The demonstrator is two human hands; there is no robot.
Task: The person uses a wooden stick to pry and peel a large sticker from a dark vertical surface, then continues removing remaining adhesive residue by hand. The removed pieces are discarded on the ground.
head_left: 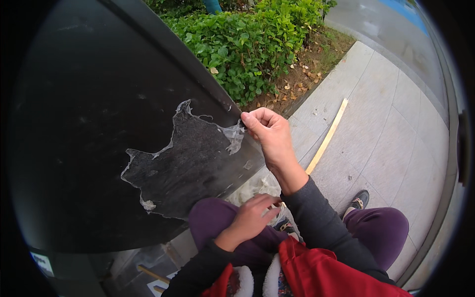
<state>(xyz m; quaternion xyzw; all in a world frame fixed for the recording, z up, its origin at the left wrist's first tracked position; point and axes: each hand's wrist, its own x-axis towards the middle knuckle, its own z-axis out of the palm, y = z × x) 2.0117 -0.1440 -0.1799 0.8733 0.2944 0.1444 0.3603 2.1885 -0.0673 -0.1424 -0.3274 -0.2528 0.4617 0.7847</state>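
A large black panel (89,109) slants across the left side. Its lower part shows a bare, rough dark patch (173,168) edged by torn clear plastic film (234,135). At the panel's right edge my right hand (272,136) is closed, thumb against fingers, pinching a crumpled strip of that film. Ragged film edges run round the patch, with a small wad (147,204) stuck at its lower left. Lower down, my left hand (252,218) hovers or rests beside my knee, its fingers extended loosely with nothing visible in them.
A crumpled heap of clear film (257,189) lies on the ground behind my hands. A long wooden strip (329,136) rests on the paving (381,128) to the right. Green bushes (242,44) border the far side. More wood pieces (152,273) lie at lower left.
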